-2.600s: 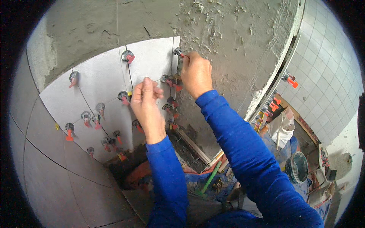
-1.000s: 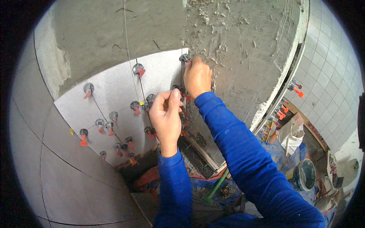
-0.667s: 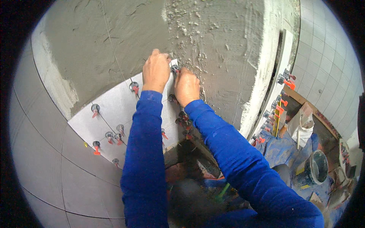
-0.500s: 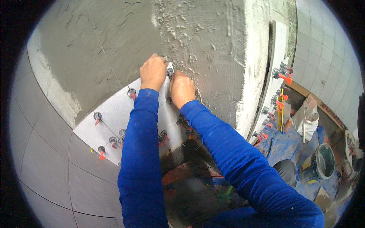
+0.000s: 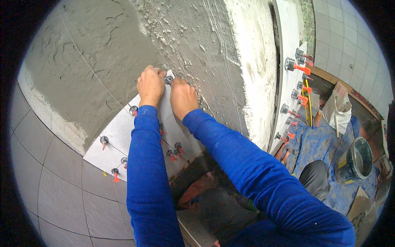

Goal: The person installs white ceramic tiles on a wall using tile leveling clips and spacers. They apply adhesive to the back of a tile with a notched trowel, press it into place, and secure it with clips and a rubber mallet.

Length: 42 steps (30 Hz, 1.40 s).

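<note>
Light grey tiles (image 5: 117, 131) sit against a wet mortar surface (image 5: 111, 45). At their top corner a black tile leveling clip (image 5: 168, 80) stands between my two hands. My left hand (image 5: 150, 87) is curled on its left side, fingertips at the tile's edge; what they pinch is hidden. Closed at the clip's right side, my right hand (image 5: 184, 98) has its thumb and fingers against it. More clips with red handles, such as one clip (image 5: 104, 140) near the lower left, straddle the tile joints. My left forearm covers part of the tiles.
A thin string (image 5: 88, 68) crosses the mortar. At right, a pale tile strip (image 5: 284, 96) carries several red-handled clips. Beyond lie a blue sheet (image 5: 306, 144), a white bag (image 5: 337, 105) and a dark bucket (image 5: 343, 164). Grey floor tiles (image 5: 61, 185) spread at lower left.
The view has shifted, so the hands and clip appear farther left. My hands stay around the same top clip, now slightly farther apart, with more of the clip showing.
</note>
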Available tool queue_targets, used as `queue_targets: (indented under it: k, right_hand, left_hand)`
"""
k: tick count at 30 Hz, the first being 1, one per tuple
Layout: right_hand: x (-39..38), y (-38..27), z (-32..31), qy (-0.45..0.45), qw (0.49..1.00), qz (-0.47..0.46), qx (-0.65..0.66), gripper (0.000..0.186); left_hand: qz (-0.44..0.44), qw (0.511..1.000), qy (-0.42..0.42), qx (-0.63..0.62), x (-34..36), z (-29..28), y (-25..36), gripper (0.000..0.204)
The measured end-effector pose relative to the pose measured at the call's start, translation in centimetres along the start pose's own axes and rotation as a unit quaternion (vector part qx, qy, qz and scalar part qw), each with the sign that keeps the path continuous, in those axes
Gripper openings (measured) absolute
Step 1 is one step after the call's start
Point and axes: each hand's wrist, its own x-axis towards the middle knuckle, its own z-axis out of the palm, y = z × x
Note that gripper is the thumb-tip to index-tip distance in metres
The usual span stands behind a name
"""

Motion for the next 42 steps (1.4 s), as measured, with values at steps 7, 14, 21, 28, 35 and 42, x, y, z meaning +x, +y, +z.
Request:
queue_targets:
  k: [7,14,21,28,35,42]
  right_hand:
    - [0.3,-1.6,-0.6,-0.062,0.986,0.153,0.027,0.032]
    - [1.5,-2.8,-0.9,-0.065,0.968,0.227,0.084,0.035]
    - [1.3,-2.1,-0.6,-0.066,0.982,0.166,0.063,0.03]
    - [1.0,-1.2,0.1,-0.066,0.996,0.061,-0.001,0.022]
    - [0.7,-1.4,-0.9,-0.063,0.997,0.053,0.0,0.014]
    - [0.1,-2.7,-0.6,0.018,0.977,0.144,0.159,0.015]
  left_hand:
    - [-0.015,1.0,-0.011,-0.004,0.0,-0.4,0.4,0.022]
    - [-0.023,0.999,-0.028,-0.002,0.3,-0.4,0.3,0.022]
    - [-0.023,0.999,-0.032,-0.012,0.9,0.0,-0.2,0.025]
    - [-0.022,0.999,-0.031,-0.009,1.2,0.4,-0.7,0.025]
    - [-0.031,0.998,-0.05,-0.003,2.2,0.4,-1.2,0.025]
    - [-0.023,0.997,-0.065,-0.023,1.9,-0.4,-0.7,0.023]
